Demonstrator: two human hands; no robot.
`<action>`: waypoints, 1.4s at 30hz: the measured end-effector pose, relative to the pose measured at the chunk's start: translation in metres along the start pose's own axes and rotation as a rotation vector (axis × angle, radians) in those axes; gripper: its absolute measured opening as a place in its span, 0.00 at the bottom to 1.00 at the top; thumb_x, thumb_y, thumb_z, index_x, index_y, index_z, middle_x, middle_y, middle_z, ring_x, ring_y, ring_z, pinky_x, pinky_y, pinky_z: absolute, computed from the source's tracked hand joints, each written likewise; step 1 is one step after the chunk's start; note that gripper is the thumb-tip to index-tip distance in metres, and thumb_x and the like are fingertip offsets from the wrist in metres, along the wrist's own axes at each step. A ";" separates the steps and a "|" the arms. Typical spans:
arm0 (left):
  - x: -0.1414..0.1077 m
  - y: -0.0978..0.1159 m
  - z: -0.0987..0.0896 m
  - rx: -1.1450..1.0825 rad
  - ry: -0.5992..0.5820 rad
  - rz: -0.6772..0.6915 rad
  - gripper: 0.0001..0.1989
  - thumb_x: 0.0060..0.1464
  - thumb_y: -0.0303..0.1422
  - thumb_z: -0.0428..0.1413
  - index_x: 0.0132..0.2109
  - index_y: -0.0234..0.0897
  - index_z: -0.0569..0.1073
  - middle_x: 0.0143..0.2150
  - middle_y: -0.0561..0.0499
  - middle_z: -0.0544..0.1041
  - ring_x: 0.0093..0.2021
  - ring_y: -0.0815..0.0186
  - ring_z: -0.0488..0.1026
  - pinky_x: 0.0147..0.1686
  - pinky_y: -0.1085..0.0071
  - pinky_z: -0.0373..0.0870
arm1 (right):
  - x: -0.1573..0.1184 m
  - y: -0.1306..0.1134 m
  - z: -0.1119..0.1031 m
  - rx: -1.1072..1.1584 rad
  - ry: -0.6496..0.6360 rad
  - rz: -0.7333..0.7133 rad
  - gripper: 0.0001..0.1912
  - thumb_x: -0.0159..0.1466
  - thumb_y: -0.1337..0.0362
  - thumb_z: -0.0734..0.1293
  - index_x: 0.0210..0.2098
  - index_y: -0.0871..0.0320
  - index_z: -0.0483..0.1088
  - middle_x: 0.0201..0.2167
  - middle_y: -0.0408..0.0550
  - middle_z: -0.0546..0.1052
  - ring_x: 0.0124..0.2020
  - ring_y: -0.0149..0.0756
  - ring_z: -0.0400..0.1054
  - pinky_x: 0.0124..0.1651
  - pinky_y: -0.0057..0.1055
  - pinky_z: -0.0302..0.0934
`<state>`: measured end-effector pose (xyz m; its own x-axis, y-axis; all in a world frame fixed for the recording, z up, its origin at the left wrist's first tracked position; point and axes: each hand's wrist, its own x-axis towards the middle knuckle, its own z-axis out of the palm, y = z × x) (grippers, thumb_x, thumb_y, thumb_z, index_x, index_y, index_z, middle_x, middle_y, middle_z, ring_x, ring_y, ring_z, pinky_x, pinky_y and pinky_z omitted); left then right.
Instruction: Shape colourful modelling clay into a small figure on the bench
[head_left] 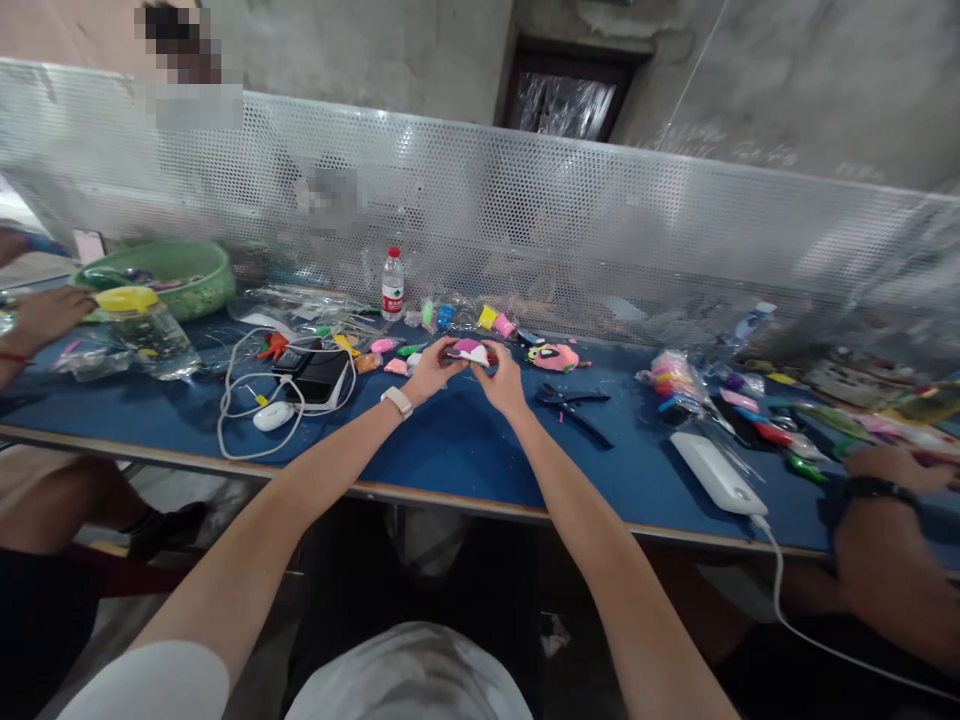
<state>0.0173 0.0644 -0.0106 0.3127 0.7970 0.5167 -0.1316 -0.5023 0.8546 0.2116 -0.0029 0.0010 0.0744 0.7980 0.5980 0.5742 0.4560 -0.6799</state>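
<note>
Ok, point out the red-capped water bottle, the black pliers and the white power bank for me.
Bottle (392,288): head view, on its label and body.
Pliers (591,425): head view, on the lower handle.
White power bank (712,473): head view, mid top face.

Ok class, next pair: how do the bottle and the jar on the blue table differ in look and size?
The bottle has a red cap; the jar has a yellow lid. The bottle is slim, the jar much wider. The bottle wears a red and white label; no such label shows on the jar. Both are see-through.
</note>
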 end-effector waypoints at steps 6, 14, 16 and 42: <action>-0.005 0.008 -0.003 0.122 -0.093 0.062 0.39 0.55 0.41 0.78 0.70 0.34 0.77 0.66 0.34 0.83 0.62 0.49 0.82 0.67 0.51 0.79 | 0.003 0.000 -0.005 -0.023 0.078 -0.074 0.24 0.67 0.56 0.73 0.60 0.56 0.77 0.58 0.63 0.85 0.58 0.58 0.80 0.64 0.54 0.75; -0.006 0.003 -0.005 0.212 -0.120 0.067 0.32 0.67 0.48 0.71 0.69 0.34 0.78 0.67 0.34 0.83 0.62 0.49 0.83 0.66 0.51 0.81 | 0.005 0.002 -0.005 0.011 0.129 -0.113 0.24 0.62 0.66 0.71 0.57 0.56 0.80 0.57 0.60 0.84 0.59 0.55 0.80 0.63 0.53 0.78; -0.005 0.001 -0.006 0.231 -0.135 0.071 0.33 0.66 0.45 0.71 0.71 0.34 0.77 0.70 0.34 0.82 0.64 0.49 0.83 0.68 0.49 0.81 | 0.005 0.004 -0.005 0.069 0.148 -0.103 0.24 0.62 0.67 0.68 0.57 0.55 0.80 0.59 0.60 0.83 0.60 0.54 0.80 0.60 0.50 0.80; -0.001 -0.010 -0.008 0.344 -0.052 0.102 0.28 0.75 0.43 0.62 0.73 0.34 0.78 0.68 0.34 0.84 0.66 0.47 0.82 0.72 0.45 0.77 | 0.007 -0.010 0.000 0.681 -0.112 0.436 0.21 0.57 0.54 0.88 0.45 0.54 0.85 0.40 0.45 0.88 0.43 0.42 0.84 0.47 0.38 0.84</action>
<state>0.0105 0.0712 -0.0189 0.3629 0.7235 0.5873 0.1570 -0.6687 0.7268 0.2064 -0.0017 0.0117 0.0742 0.9773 0.1984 -0.1114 0.2058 -0.9722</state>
